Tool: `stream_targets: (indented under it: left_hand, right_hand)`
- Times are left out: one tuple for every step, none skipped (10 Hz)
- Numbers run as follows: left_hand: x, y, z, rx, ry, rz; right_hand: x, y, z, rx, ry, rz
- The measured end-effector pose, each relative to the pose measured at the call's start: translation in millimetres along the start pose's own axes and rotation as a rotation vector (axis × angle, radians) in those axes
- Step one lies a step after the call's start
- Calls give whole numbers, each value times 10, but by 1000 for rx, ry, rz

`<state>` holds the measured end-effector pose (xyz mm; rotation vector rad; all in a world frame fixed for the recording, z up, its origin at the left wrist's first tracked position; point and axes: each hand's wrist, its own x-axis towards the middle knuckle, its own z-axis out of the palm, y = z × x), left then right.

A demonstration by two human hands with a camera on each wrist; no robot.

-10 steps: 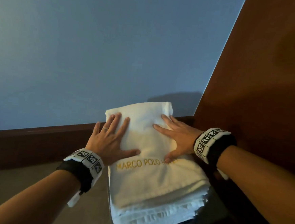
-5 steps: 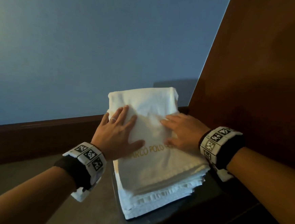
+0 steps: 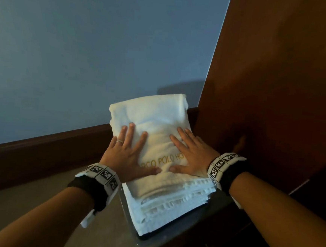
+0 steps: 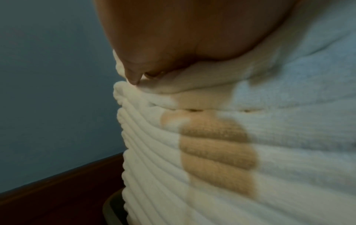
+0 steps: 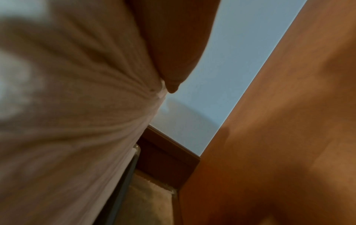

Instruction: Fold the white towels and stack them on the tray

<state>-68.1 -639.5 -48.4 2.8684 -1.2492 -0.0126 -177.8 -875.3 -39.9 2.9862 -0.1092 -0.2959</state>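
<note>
A tall stack of folded white towels point(image 3: 159, 115) stands on a dark tray point(image 3: 169, 233); the top towel carries gold lettering. My left hand point(image 3: 129, 150) lies flat on the top towel's left half, fingers spread and straight. On the right half my right hand point(image 3: 191, 151) presses down the same way, thumbs nearly meeting over the lettering. In the left wrist view the towel stack point(image 4: 212, 152) shows its many folded edges, with the tray point(image 4: 113, 205) rim below. The right wrist view shows the towel stack point(image 5: 67, 121) side and the tray point(image 5: 127, 175) edge, blurred.
A blue wall point(image 3: 86, 49) with a dark wooden skirting point(image 3: 39, 152) runs behind the stack. A brown wooden panel point(image 3: 278, 83) rises close on the right. Beige floor point(image 3: 25, 200) lies to the left of the tray.
Both hands have slid toward me along the top towel, from its far half to over the lettering, staying flat. The head view has shifted a little.
</note>
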Motion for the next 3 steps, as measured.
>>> stream_targets:
  left_hand:
    - [19, -58, -178, -3, -65, 19]
    - [-73, -165, -406, 46, -128, 84]
    - [-241, -259, -616, 49, -82, 153]
  right_hand:
    - [-71, -66, -218, -50, -48, 44]
    - [-204, -190, -395, -94, -75, 113]
    - [-388, -370, -503, -50, -53, 209]
